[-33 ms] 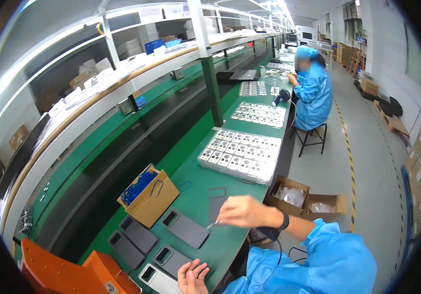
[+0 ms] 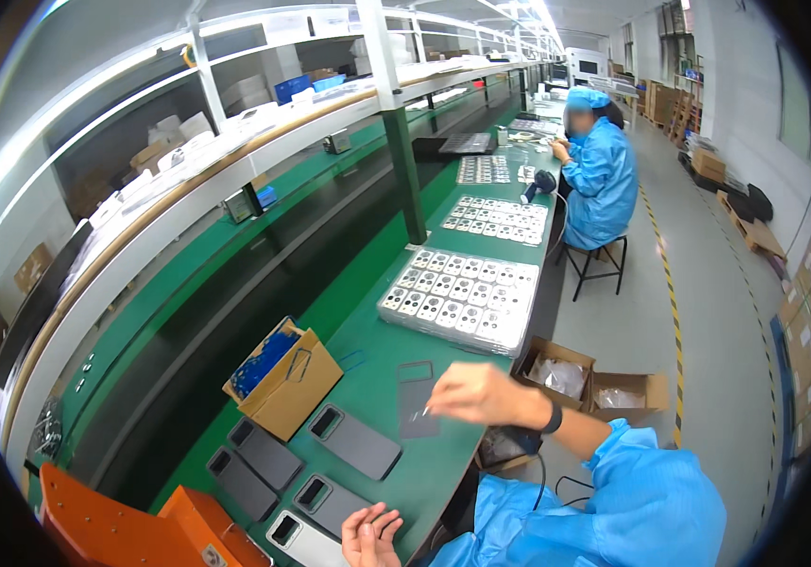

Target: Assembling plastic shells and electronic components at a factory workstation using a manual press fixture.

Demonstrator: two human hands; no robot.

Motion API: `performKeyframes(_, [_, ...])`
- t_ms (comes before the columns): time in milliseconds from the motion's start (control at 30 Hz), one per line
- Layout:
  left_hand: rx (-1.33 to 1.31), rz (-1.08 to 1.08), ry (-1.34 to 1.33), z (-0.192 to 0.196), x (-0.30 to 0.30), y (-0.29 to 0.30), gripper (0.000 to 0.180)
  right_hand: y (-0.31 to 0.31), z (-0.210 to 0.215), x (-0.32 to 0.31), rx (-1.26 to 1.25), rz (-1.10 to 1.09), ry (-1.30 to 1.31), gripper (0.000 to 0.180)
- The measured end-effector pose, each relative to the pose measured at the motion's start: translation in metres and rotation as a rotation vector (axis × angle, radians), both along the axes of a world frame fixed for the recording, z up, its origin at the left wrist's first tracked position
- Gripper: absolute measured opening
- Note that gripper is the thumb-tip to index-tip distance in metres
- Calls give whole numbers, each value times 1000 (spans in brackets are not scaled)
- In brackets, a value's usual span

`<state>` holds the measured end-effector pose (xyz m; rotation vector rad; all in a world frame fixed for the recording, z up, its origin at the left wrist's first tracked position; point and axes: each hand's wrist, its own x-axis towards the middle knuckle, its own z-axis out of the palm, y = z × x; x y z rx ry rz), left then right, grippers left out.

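Observation:
My right hand [image 2: 486, 392] is closed in a pinch above the green bench. A small pale sliver shows at its fingertips, too small to name. Below and beside it lies a flat dark grey phone-case-shaped piece [image 2: 414, 397] with a cutout at its far end. My left hand [image 2: 372, 535] rests palm up at the bench edge, fingers loosely curled and apart, holding nothing. It is nearest to a grey phone case [image 2: 334, 503] and a white phone case [image 2: 315, 546]. Another grey phone case [image 2: 356, 442] lies farther in, with two more cases [image 2: 265, 452] to its left.
A cardboard box [image 2: 294, 387] of blue pieces stands beyond the cases. Stacked trays [image 2: 462, 300] of white camera-plate parts lie farther along the bench. An orange machine [image 2: 141, 520] is at lower left. Open cartons [image 2: 627, 397] sit right. A co-worker in blue [image 2: 599, 170] sits beyond.
My right hand has lifted slightly away from the bench and shifted right, uncovering more of the flat grey piece. My left hand stays put.

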<state>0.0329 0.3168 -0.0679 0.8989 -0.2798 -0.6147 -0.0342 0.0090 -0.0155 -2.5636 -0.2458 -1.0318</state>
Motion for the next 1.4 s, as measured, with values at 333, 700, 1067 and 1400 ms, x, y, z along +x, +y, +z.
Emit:
performKeyframes(333, [120,-15,-67,9,-5,-4,17,-209,14,-86,-242,-708,-121,10])
performKeyframes(700, [157,13,-76,0,0,-2,17,-340,-72,-87,-273,-862,238,13])
performKeyframes(1067, [182,-38,-80,-5,6,-6,20,-261,-35,-123,311,-851,17,39])
performKeyframes(1400, [242,-40,-52,-6,-1,3,20,-278,-54,-120,416,-773,63,17])
